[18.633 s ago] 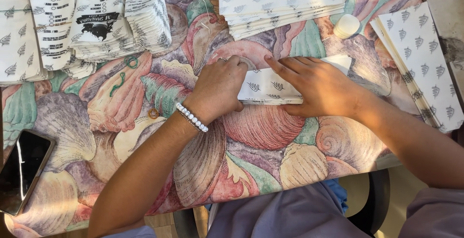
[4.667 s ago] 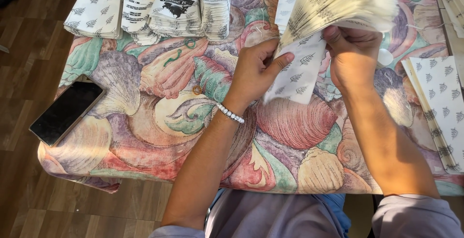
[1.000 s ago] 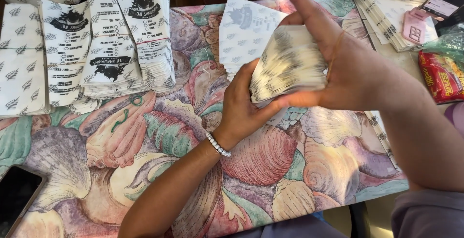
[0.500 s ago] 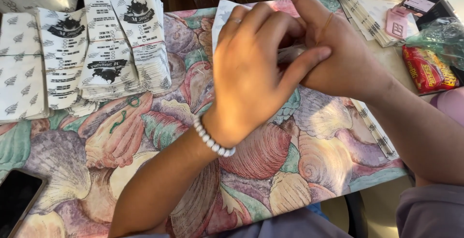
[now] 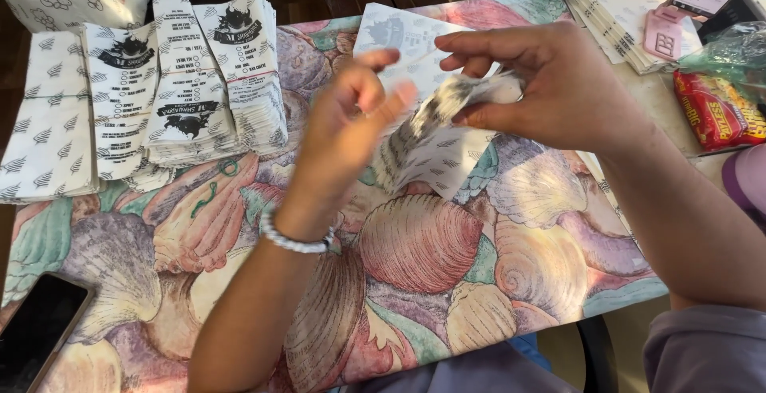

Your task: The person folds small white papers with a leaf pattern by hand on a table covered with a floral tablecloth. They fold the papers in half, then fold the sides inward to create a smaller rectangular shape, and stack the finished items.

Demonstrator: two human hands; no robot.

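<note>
My right hand [image 5: 550,82] is raised over the table and grips a stack of white patterned paper sleeves [image 5: 435,134] by its upper end, so the stack hangs down and fans out, blurred. My left hand [image 5: 347,134], with a white bead bracelet [image 5: 295,240] on the wrist, is beside the stack with its fingers apart, touching the stack's left edge. Under both hands a flat white paper sheet [image 5: 399,38] lies on the shell-print tablecloth [image 5: 415,249].
Piles of printed paper sleeves [image 5: 191,82] lie at the back left. More paper stacks [image 5: 614,10], a pink tape dispenser [image 5: 664,34] and a red snack packet [image 5: 714,110] are at the back right. A black phone [image 5: 32,329] rests at the front left corner.
My left hand has come off the top of the stack and moved left. The stack now hangs lower from my right hand and fans out.
</note>
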